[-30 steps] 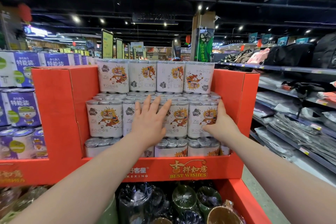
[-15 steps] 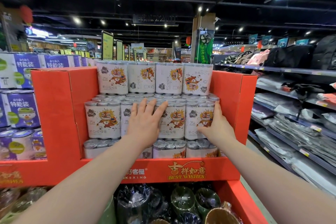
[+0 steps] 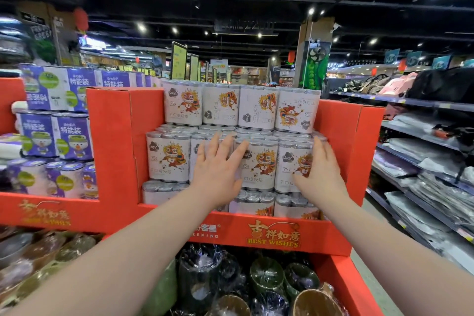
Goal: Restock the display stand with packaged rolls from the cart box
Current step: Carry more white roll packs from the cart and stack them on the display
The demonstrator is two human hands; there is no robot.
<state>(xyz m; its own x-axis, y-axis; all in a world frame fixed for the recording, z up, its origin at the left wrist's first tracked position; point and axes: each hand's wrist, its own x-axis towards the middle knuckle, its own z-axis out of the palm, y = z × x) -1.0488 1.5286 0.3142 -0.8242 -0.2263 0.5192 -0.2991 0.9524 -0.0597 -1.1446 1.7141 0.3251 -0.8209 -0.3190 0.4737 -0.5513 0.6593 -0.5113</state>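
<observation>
Fingers [image 3: 318,148] of right hand [image 3: 322,177] beside stand [image 3: 342,136] wall.

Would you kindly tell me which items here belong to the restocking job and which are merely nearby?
Job: white lion-print roll packs; red cardboard display stand; left hand; right hand.
Nearby: purple roll packs; plastic-wrapped dark bowls; grey bagged goods.
</observation>
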